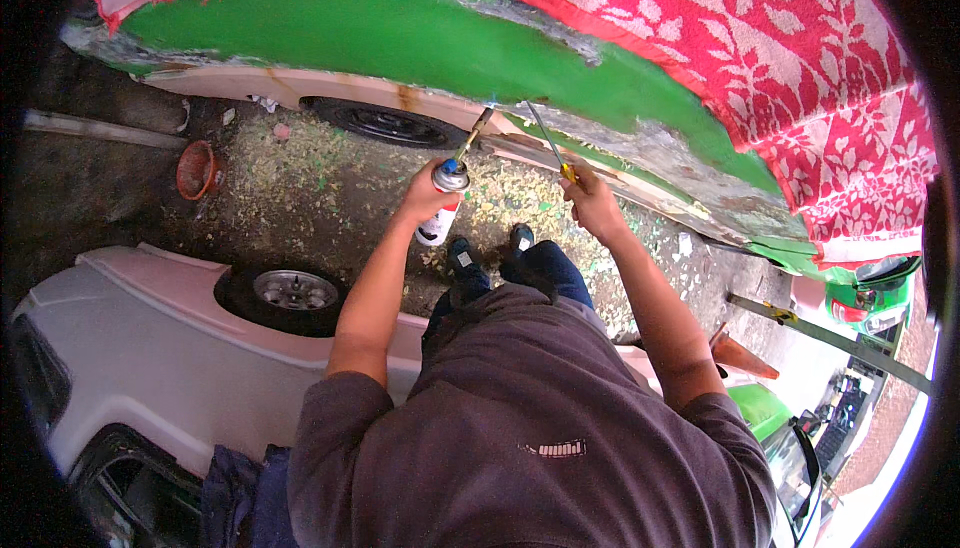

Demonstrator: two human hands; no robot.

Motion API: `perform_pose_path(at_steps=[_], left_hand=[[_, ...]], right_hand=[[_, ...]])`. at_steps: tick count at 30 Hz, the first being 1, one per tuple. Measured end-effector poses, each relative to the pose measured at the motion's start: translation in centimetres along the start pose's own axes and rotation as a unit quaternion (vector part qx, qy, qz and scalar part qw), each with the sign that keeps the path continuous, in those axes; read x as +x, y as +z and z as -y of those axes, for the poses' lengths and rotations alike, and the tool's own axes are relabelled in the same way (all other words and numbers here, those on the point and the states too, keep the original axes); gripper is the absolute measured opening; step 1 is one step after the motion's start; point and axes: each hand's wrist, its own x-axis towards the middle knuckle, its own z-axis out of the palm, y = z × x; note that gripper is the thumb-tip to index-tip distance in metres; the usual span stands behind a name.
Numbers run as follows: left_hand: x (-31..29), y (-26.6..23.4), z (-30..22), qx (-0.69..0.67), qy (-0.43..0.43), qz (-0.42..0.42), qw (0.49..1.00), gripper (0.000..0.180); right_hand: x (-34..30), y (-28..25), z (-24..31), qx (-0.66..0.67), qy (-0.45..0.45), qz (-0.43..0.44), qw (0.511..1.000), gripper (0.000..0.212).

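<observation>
White-canned gas torch (451, 179) up, nozzle (479, 128) near the green car panel (330, 28), left hand (424, 198) wrapped round the can; right hand (594, 206) grips a yellow-handled tool (568, 171). Swing too high, and flame could scorch the leaf-patterned cloth (790, 58)!

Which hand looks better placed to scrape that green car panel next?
Probably the right hand: it holds a slim, yellow-handled metal tool, its tip near the curved green car panel. The left hand is occupied, gripping a white-and-red cylindrical torch canister.
</observation>
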Motion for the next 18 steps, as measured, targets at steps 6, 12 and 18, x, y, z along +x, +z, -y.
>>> perform_pose_path(at_steps=[6,12,18], left_hand=[[0.3,-0.5,1.5,0.007,0.005,0.006,1.000,0.060],[0.4,0.0,1.1,0.009,0.005,0.004,1.000,0.052],[0.6,0.0,1.6,-0.026,-0.021,-0.009,0.999,0.060]], right_hand=[[-1.1,0.0,1.6,0.000,0.020,0.005,1.000,0.042],[-0.5,0.0,0.2,-0.025,-0.007,-0.015,1.000,0.043],[-1.0,-0.2,1.4,-0.043,0.027,-0.005,0.999,0.047]])
